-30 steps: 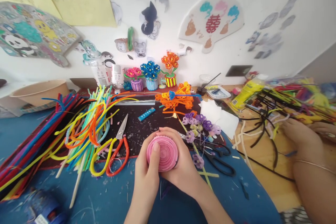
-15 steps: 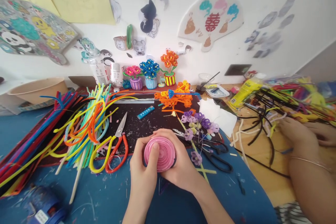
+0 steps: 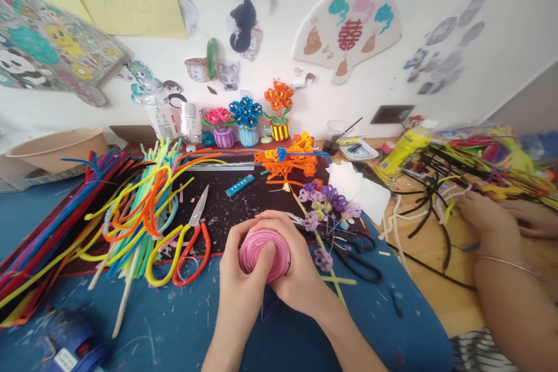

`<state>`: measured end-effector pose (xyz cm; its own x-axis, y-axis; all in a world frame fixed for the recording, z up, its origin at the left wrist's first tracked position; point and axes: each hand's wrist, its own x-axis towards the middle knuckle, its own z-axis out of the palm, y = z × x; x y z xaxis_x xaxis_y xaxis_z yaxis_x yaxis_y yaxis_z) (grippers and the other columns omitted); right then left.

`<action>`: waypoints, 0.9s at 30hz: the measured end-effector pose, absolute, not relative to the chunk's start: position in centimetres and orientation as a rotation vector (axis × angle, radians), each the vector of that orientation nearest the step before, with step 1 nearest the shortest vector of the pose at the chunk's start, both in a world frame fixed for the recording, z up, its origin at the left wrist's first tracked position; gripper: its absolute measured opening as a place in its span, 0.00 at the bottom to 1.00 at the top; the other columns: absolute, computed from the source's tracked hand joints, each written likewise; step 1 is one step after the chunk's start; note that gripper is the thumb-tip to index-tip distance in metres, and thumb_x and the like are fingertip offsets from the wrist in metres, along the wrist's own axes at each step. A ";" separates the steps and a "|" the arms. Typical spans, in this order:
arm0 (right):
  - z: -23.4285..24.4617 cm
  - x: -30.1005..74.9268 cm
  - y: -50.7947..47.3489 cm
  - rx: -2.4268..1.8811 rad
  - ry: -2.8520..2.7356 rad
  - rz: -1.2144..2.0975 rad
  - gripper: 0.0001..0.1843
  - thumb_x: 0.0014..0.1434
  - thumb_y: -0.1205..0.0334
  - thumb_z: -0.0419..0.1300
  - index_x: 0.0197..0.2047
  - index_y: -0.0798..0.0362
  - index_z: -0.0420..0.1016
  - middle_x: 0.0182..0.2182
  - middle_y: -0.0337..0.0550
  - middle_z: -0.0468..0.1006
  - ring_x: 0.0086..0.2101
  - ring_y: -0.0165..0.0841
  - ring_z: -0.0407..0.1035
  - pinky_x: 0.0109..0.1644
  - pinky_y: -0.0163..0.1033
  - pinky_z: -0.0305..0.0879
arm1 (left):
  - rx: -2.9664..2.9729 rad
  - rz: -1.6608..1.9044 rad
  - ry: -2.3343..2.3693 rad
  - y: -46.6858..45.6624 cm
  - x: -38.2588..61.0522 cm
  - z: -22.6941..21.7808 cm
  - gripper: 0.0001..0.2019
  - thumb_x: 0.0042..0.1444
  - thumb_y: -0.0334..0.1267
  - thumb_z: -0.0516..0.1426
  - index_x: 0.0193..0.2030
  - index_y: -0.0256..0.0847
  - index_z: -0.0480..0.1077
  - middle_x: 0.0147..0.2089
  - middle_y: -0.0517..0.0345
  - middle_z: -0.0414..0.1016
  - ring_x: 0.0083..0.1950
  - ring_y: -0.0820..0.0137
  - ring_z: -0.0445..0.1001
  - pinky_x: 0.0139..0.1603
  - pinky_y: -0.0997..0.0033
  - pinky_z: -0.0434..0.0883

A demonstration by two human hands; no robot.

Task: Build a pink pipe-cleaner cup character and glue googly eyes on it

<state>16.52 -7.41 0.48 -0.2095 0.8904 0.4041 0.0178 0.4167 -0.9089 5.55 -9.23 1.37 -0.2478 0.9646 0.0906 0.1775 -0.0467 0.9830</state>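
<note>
A round pink coil of wound pipe cleaner [image 3: 261,251] sits between both my hands, low in the middle of the view. My left hand [image 3: 242,279] wraps its left side, the thumb pressed across the coil's face. My right hand [image 3: 296,276] cups the right side and back, fingers curled over the top edge. Both are closed on it, just above the blue mat [image 3: 183,331].
Orange-handled scissors [image 3: 194,244] and a heap of coloured pipe cleaners [image 3: 108,215] lie at left. Purple flower stems [image 3: 326,203] and black scissors [image 3: 357,256] lie at right. A glue gun [image 3: 70,343] is near left. Another person's hands [image 3: 492,221] work among black wires far right.
My left thumb has slid further across the coil's face and the coil has tipped slightly away. The whole view has shifted a little left.
</note>
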 end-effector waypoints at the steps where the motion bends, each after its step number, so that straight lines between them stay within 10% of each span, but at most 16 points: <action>1: 0.5 16.5 -7.4 -0.820 -1.577 0.996 0.33 0.38 0.83 0.54 0.47 0.49 0.73 0.50 0.44 0.68 0.51 0.38 0.68 0.56 0.42 0.65 | 1.253 1.355 1.504 -9.2 5.5 1.4 0.14 0.54 0.44 0.59 0.47 0.42 0.69 0.44 0.57 0.75 0.43 0.66 0.74 0.43 0.70 0.72; 15: 0.6 16.3 -7.5 -0.788 -1.620 1.013 0.31 0.40 0.82 0.54 0.47 0.48 0.73 0.50 0.45 0.69 0.51 0.40 0.68 0.57 0.44 0.65 | 1.187 1.421 1.529 -9.3 5.5 1.6 0.12 0.51 0.42 0.59 0.41 0.41 0.71 0.38 0.59 0.75 0.38 0.66 0.73 0.38 0.70 0.70; 21: 0.5 17.7 -7.2 -0.628 -1.415 1.391 0.41 0.45 0.72 0.64 0.63 0.44 0.64 0.65 0.45 0.61 0.64 0.44 0.55 0.66 0.51 0.56 | 1.119 1.460 1.522 -9.0 5.3 1.6 0.15 0.52 0.47 0.60 0.42 0.41 0.72 0.39 0.57 0.76 0.39 0.66 0.74 0.41 0.69 0.70; 27: 0.2 17.7 -6.6 -0.752 -1.217 1.454 0.21 0.57 0.57 0.65 0.54 0.46 0.74 0.55 0.47 0.73 0.56 0.43 0.68 0.58 0.47 0.67 | 1.079 1.468 1.516 -9.1 5.5 1.8 0.17 0.52 0.48 0.62 0.44 0.40 0.73 0.43 0.55 0.78 0.43 0.65 0.75 0.47 0.67 0.70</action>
